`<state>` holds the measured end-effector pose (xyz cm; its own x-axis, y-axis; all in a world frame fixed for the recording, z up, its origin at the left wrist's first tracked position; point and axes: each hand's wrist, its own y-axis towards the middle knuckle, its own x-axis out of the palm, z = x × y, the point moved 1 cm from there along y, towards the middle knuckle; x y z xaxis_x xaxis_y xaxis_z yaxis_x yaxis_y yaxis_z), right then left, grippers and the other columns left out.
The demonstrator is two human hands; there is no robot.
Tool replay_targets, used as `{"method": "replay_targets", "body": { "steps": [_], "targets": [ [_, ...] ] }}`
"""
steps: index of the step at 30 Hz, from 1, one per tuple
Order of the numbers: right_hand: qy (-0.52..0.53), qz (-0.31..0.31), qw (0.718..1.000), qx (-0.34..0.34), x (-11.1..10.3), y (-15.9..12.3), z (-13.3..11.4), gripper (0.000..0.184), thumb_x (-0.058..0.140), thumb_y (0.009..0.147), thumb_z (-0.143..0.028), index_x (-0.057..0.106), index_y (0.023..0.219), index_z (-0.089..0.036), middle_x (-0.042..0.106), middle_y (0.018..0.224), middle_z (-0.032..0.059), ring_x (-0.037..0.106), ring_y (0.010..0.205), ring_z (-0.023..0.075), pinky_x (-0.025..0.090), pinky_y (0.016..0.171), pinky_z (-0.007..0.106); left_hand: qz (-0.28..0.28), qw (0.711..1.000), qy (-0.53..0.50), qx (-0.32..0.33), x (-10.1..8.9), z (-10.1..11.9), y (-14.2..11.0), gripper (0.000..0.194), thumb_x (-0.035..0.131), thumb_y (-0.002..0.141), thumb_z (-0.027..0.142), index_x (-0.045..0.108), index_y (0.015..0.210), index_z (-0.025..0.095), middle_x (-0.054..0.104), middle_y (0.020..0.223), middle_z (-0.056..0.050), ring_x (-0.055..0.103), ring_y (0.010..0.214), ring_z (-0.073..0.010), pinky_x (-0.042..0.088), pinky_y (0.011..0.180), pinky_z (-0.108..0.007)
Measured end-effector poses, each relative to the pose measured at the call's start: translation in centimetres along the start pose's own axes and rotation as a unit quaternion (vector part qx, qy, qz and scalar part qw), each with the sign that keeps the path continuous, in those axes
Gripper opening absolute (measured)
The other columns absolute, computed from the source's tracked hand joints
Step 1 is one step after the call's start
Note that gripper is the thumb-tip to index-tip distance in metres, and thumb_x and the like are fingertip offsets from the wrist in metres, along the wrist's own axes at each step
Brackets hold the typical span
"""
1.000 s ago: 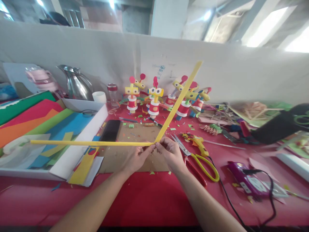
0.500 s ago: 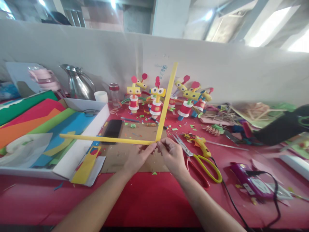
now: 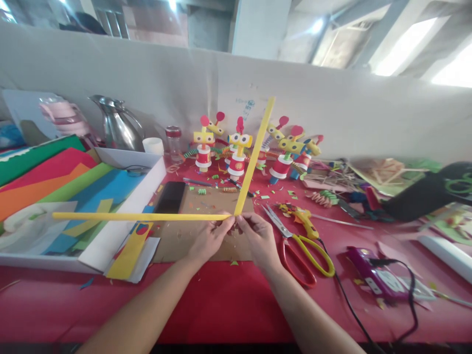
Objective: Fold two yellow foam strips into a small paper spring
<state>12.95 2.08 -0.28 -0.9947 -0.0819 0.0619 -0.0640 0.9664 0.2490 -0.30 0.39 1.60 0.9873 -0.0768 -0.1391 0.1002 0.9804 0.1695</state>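
Two long yellow paper strips meet at a corner between my hands, above a brown cardboard sheet (image 3: 206,246). One yellow strip (image 3: 140,217) runs out level to the left, over the white box. The other yellow strip (image 3: 255,155) rises up and slightly right. My left hand (image 3: 210,238) pinches the joined ends with thumb and finger. My right hand (image 3: 256,236) pinches the same corner from the other side, its fingertips almost touching the left thumb. Whether the ends are glued or folded there is hidden by the fingers.
Left stands a white box (image 3: 106,241) of coloured sheets, beside a phone (image 3: 171,197). Several paper-cup figures (image 3: 238,164) line the back. At right lie scissors (image 3: 295,241), a yellow glue gun (image 3: 307,223) with a cord and a purple device (image 3: 379,275). A steel jug (image 3: 120,128) stands behind.
The level strip now reaches farther left and lies straighter. The upright strip leans a little more to the right. Both hands keep their pinch at the corner, shifted slightly left.
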Motion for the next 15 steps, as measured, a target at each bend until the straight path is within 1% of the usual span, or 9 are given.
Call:
{"method": "replay_targets", "body": {
  "steps": [3,5,9,12,15],
  "targets": [
    [0.044,-0.013,0.999,0.019,-0.1,0.0,-0.1,0.018,0.066,0.079,-0.036,0.069,0.083,-0.019,0.063,0.07,0.0006,0.052,0.062,0.0117,0.042,0.06,0.024,-0.004,1.0,-0.025,-0.004,0.0,0.2,0.0,0.026,0.046,0.086,0.04,0.062,0.075,0.021,0.062,0.07,0.002,0.056,0.072,-0.0146,0.043,0.07,-0.023],
    [0.059,-0.021,0.998,0.029,-0.2,0.1,-0.2,0.017,0.068,0.077,-0.035,0.069,0.083,-0.019,0.063,0.07,0.0005,0.052,0.062,0.0117,0.042,0.06,0.024,-0.01,0.999,-0.031,-0.008,-0.1,0.2,0.0,0.026,0.047,0.085,0.04,0.062,0.075,0.021,0.063,0.072,0.001,0.057,0.073,-0.0149,0.044,0.071,-0.024],
    [0.059,-0.015,0.998,0.035,-0.4,0.3,-0.3,0.017,0.07,0.075,-0.034,0.07,0.079,-0.018,0.063,0.067,0.0005,0.053,0.061,0.0117,0.042,0.06,0.024,-0.017,0.999,-0.034,-0.023,-0.1,-0.3,0.1,0.027,0.049,0.084,0.043,0.061,0.077,0.021,0.063,0.074,0.0,0.057,0.075,-0.0155,0.044,0.072,-0.025],
    [0.054,-0.009,0.998,0.037,-0.4,0.4,-0.3,0.018,0.069,0.075,-0.035,0.069,0.078,-0.018,0.065,0.068,0.0011,0.055,0.062,0.0118,0.043,0.059,0.024,0.004,0.999,-0.048,-0.013,0.0,-0.8,0.3,0.024,0.055,0.08,0.043,0.062,0.084,0.02,0.064,0.079,-0.001,0.058,0.077,-0.0154,0.044,0.073,-0.025],
    [0.049,-0.015,0.998,0.041,-0.3,0.3,-0.2,0.019,0.068,0.076,-0.036,0.068,0.079,-0.018,0.066,0.069,0.0017,0.057,0.063,0.0125,0.044,0.058,0.024,0.008,0.998,-0.069,-0.006,-0.1,-1.1,0.5,0.023,0.057,0.08,0.041,0.063,0.085,0.019,0.064,0.079,-0.001,0.058,0.077,-0.0157,0.045,0.074,-0.026]
  ]
}}
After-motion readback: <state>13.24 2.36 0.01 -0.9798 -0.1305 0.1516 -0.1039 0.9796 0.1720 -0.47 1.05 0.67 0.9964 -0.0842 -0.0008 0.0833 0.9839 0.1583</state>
